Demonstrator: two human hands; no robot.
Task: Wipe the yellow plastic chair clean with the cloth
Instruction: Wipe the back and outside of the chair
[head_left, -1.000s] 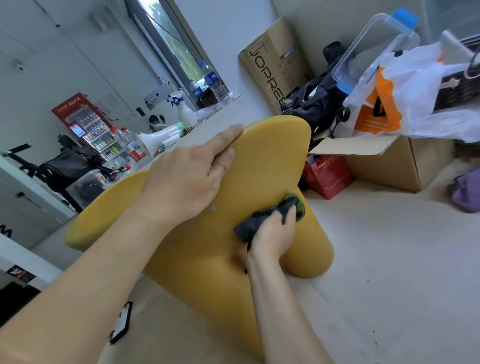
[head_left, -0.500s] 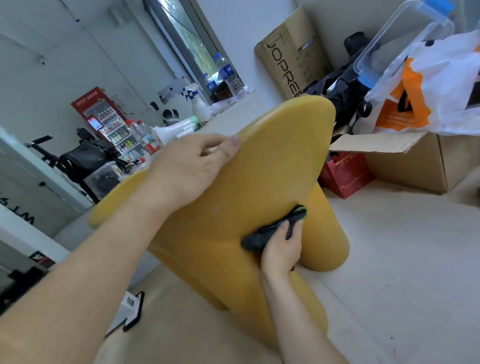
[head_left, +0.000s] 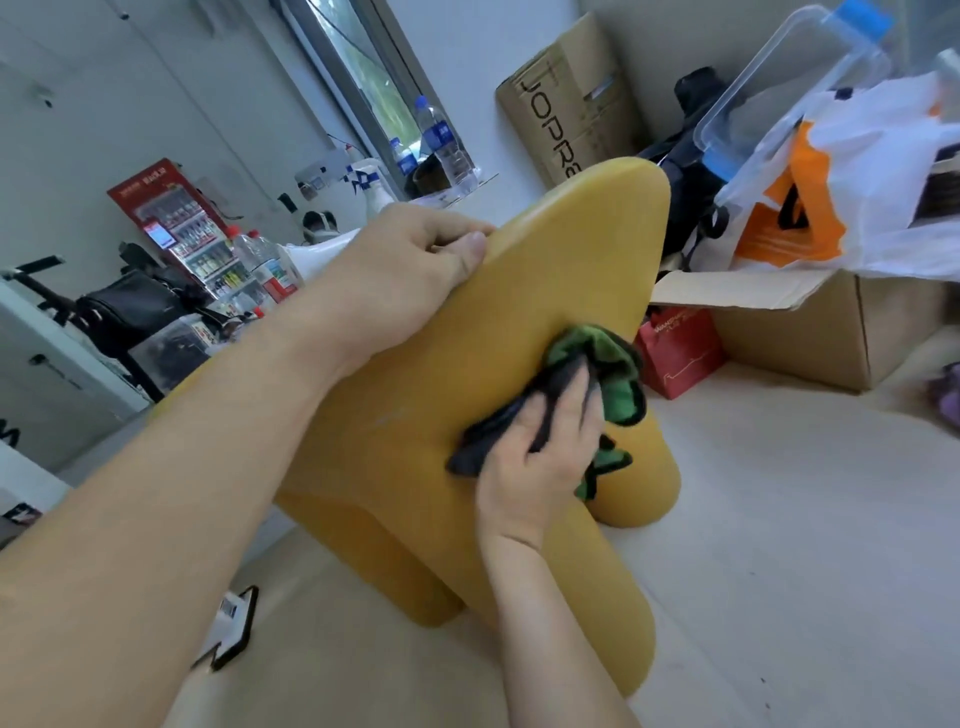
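A smooth yellow plastic chair (head_left: 524, 332) with rounded edges and thick rounded legs is seen tilted on the pale floor (head_left: 779, 519) at the centre of the view. Its upper rim, at about 11 o'clock from the chair's middle, is gripped by the left hand (head_left: 410, 270), whose fingers are curled over the edge with the thumb laid on the near face. A crumpled cloth, dark grey on one side and green on the other (head_left: 597, 374), is pressed against the chair's broad face at about 4 o'clock from the chair's middle; it is held by the right hand (head_left: 540, 452), the fingers (head_left: 571, 395) being spread over the fabric and partly wrapped in it. At 2 o'clock an open brown cardboard box (head_left: 810, 332) is stood on the floor, with a white and orange plastic bag (head_left: 841, 192) and a clear lidded plastic container (head_left: 779, 88) above it. A small red paper bag (head_left: 675, 353) is set just beside the box. At 7 o'clock a flat black-edged object, possibly a phone (head_left: 234, 629), is lying on the floor.
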